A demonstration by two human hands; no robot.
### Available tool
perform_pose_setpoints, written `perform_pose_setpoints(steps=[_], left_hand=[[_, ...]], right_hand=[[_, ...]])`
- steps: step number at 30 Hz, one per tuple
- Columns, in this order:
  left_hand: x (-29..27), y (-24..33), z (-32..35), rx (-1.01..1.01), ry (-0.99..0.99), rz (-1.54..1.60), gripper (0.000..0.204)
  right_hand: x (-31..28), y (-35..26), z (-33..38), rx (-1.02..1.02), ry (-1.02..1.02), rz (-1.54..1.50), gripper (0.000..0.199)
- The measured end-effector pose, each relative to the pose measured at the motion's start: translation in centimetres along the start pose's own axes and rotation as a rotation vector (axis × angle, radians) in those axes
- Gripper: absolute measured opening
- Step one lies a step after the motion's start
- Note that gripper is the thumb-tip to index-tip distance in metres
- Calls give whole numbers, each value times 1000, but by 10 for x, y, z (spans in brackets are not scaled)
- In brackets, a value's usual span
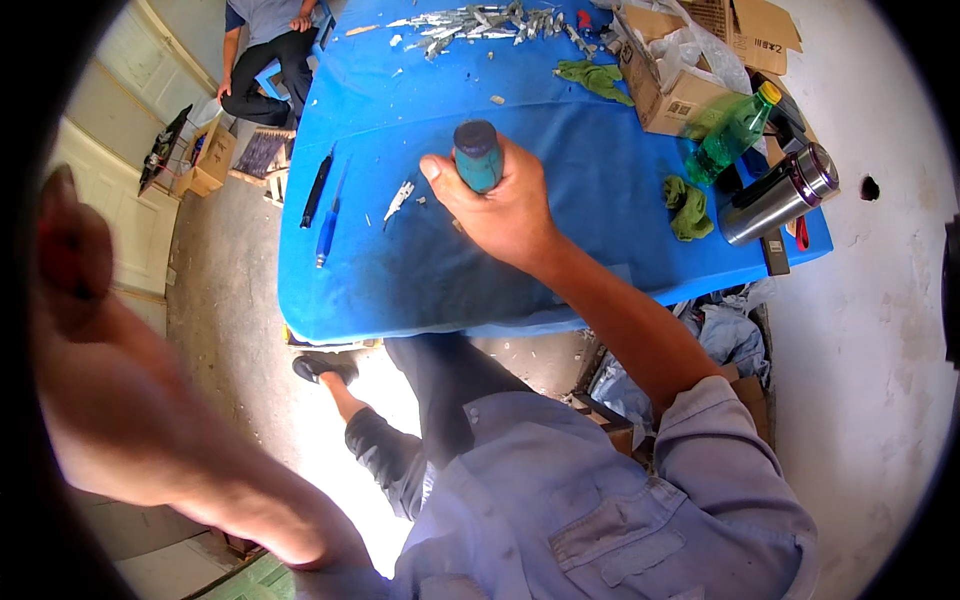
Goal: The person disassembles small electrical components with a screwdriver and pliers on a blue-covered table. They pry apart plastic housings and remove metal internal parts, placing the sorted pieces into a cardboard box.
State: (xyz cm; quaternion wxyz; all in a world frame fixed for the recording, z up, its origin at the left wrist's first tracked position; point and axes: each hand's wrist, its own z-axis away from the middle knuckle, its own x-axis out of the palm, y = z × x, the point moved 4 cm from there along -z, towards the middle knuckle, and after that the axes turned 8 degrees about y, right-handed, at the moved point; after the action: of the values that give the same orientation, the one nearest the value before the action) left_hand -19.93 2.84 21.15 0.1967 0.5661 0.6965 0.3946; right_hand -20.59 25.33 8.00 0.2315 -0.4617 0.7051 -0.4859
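Observation:
Above the middle of the blue-covered table [370, 290], my right hand [510, 215] is wrapped round a teal cylinder with a black end [478, 160]; its lower part is hidden, so I cannot tell its kind. My left hand [75, 250] is raised off the table at the far left, close to the camera and blurred, its fingers hard to make out. A small pale metal piece [398, 203] lies left of my right hand. Further left are a blue-handled screwdriver [327, 238] and a slim black tool [318, 188].
Many metal pieces [480, 25] are heaped at the far edge. On the right are a cardboard box [665, 95], a green bottle [728, 140], a steel thermos [775, 200] and green cloths [688, 208]. Another person [272, 50] sits at the far left.

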Motion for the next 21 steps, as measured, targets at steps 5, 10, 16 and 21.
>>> perform_pose_setpoints(steps=[5,10,16,21], left_hand=[[35,-7,42,429,-680,-920,52],[30,47,8,477,-388,-620,36],[4,78,-24,437,-60,-643,38],[17,23,18,560,-354,-850,40]], right_hand=[[-6,1,2,-206,131,20,20],[-9,4,-1,-51,53,74,22],[-8,7,-5,-90,64,53,23],[-17,8,-5,56,165,-76,17]])
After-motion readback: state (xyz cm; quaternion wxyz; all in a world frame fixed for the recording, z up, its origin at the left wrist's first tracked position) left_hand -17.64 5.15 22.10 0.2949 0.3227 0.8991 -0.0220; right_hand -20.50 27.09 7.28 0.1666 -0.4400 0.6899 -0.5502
